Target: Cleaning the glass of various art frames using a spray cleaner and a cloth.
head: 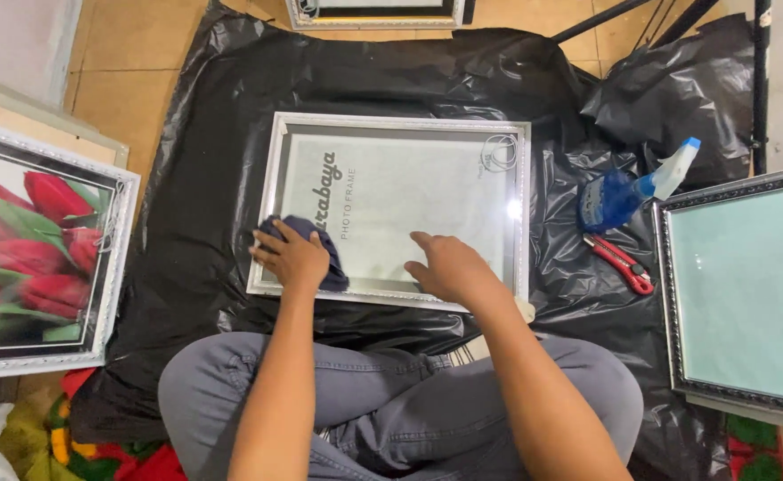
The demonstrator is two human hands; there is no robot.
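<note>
A silver photo frame (397, 122) with glass over a pale printed insert lies flat on black plastic sheeting in front of my crossed legs. My left hand (292, 256) presses a dark blue cloth (324, 249) onto the glass near the frame's lower left corner. Flat on the glass near the lower edge rests my right hand (449, 267), fingers spread and pointing left, holding nothing.
A blue spray bottle (627, 191) and a red utility knife (620, 264) lie on the black sheeting (204, 178) at the right. A dark frame with glass (738, 285) lies at far right. A framed red tulip picture (35, 249) lies at left. Another frame (373, 13) is at the top.
</note>
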